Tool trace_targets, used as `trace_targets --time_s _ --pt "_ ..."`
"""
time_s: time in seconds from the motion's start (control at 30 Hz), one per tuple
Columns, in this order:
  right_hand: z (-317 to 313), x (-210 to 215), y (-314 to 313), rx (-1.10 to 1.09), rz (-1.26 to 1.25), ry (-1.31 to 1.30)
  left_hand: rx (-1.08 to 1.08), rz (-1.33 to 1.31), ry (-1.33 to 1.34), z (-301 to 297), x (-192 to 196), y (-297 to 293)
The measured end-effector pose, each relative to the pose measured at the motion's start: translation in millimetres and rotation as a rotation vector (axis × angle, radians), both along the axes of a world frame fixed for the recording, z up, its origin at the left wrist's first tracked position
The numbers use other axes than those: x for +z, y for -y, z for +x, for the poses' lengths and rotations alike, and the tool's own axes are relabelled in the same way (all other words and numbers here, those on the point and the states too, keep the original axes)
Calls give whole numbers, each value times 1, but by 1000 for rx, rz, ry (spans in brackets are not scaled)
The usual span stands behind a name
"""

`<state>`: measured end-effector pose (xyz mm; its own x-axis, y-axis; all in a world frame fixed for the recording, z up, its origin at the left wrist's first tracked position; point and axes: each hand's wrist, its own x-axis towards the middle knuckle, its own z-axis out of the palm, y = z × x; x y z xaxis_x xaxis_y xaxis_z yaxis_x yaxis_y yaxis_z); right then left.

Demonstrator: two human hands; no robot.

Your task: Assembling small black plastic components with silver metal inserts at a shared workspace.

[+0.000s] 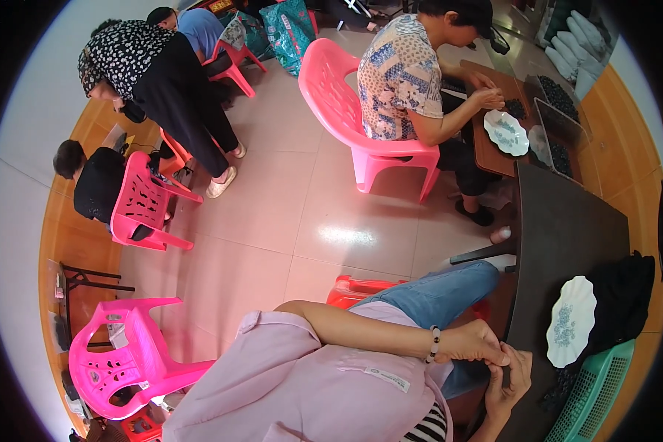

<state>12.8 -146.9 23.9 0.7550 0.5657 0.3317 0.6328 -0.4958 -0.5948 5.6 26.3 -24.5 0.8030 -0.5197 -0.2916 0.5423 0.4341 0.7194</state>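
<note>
My left hand (pixel 475 344), with a beaded bracelet on its wrist, reaches across to the near edge of the dark table. Its fingers are pinched and meet the fingertips of my right hand (pixel 514 379), which is also closed. Anything between them is too small or hidden to make out. Just right of my hands, a white scalloped plate (pixel 572 322) lies on the dark table (pixel 563 221), with many small pale-blue pieces spread over it.
Beyond the plate are a black cloth or bag (pixel 622 302) and a green plastic basket (pixel 595 394). Ahead, a person on a pink chair (pixel 331 96) works at a brown table holding another white plate (pixel 506 133). More people and pink chairs stand at left.
</note>
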Motion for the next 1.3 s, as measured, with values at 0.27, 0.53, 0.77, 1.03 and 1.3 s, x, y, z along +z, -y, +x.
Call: trace_targets --time_s 0.27,0.53,0.77,1.03,1.3 --pt "-1 2 -2 -11 -24 -13 -6 31 3 3 10 -4" --pt "-3 2 -4 -23 -55 -24 16 48 1 4 9 -2" --pt "-4 2 -1 -20 -44 -20 20 48 3 3 11 1" --pt "-4 3 2 -36 -52 -42 20 49 19 4 13 4" --pt "-6 6 -1 -17 -23 -1 29 28 23 1 17 3"
